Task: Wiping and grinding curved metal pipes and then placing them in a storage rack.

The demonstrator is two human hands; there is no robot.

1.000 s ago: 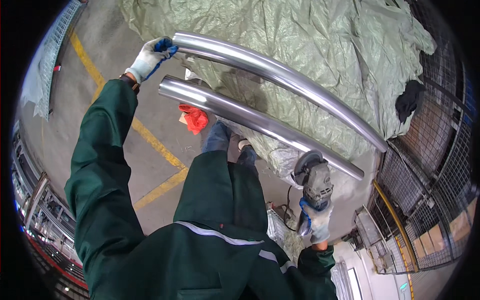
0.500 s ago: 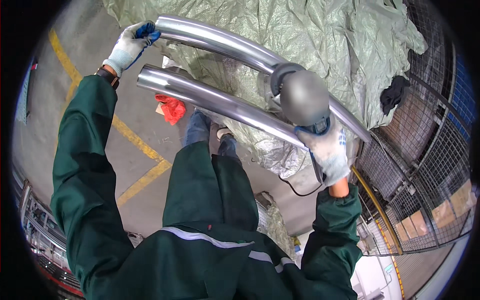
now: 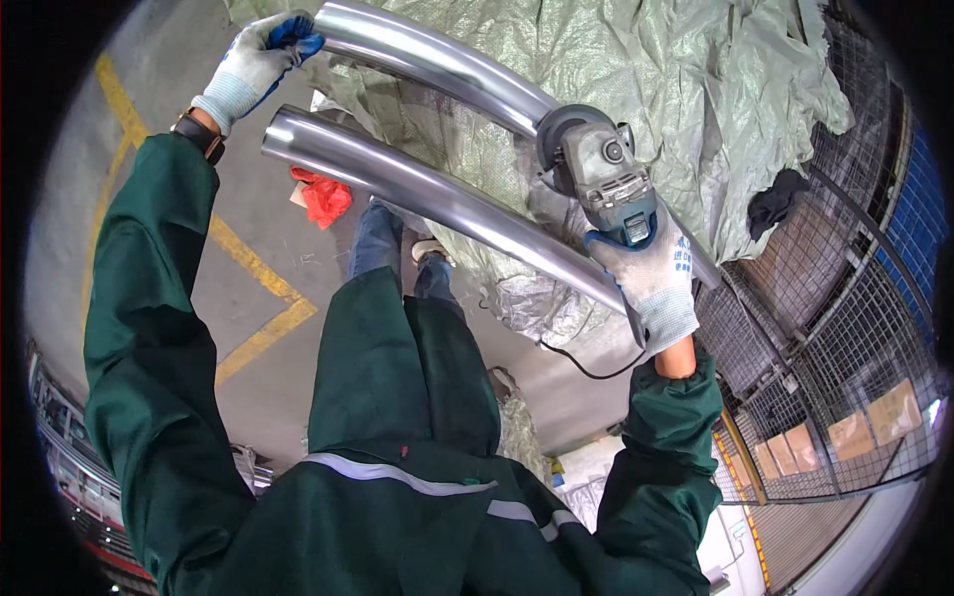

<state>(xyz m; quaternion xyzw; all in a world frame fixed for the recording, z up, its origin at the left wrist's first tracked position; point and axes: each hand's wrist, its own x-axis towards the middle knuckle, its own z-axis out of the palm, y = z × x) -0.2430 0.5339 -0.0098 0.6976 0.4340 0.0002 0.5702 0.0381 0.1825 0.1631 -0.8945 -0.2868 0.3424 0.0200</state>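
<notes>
Two curved, shiny metal pipes lie side by side, a far pipe (image 3: 427, 58) and a near pipe (image 3: 417, 189). My left hand (image 3: 262, 66), in a white and blue work glove, has its fingers closed on the left end of the far pipe. My right hand (image 3: 651, 283), gloved alike, is wrapped round an angle grinder (image 3: 608, 179) with a grey-and-teal body. The grinder's dark round disc (image 3: 562, 139) is over the far pipe; whether it touches the metal I cannot tell. The grinder hides part of that pipe.
Crumpled pale-green sheeting (image 3: 656, 60) lies under the pipes. A black cable (image 3: 586, 373) loops below the grinder. A wire-mesh cage (image 3: 785, 348) with cardboard boxes (image 3: 865, 425) stands right, near a dark cloth (image 3: 777, 204). A red bag (image 3: 325, 199) lies on the floor by yellow lines (image 3: 260, 273).
The view has shifted slightly, so pipes and floor appear a little further left. The grinder has moved slightly rightward along the far pipe. My left hand keeps its hold on the pipe end.
</notes>
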